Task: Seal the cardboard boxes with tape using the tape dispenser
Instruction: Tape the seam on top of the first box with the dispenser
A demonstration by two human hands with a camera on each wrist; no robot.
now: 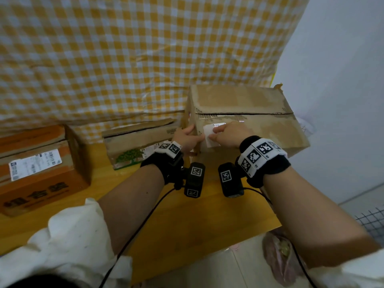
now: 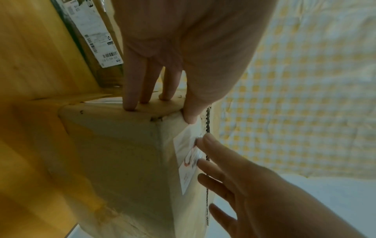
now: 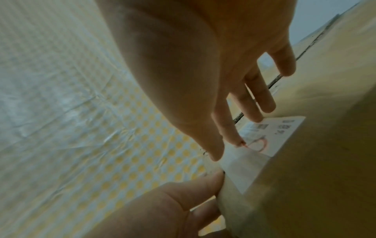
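Observation:
A worn brown cardboard box (image 1: 249,100) stands on the wooden table (image 1: 187,225) at the right, flaps closed, with a dark seam (image 1: 245,114) running across its top. My left hand (image 1: 188,138) is at the box's near left corner, straight fingers (image 2: 132,90) against the side face and thumb on the top edge. My right hand (image 1: 226,135) lies flat on the top, its fingertips (image 3: 234,136) pressing a white shipping label (image 1: 208,135) beside the seam (image 3: 274,82). No tape dispenser is in any view.
A lower box with green print (image 1: 141,142) sits left of the hands, and an orange box (image 1: 37,169) lies at the far left. A yellow checked cloth (image 1: 124,59) hangs behind. A white wall (image 1: 342,80) is close on the right. A pink bag (image 1: 278,258) lies on the floor.

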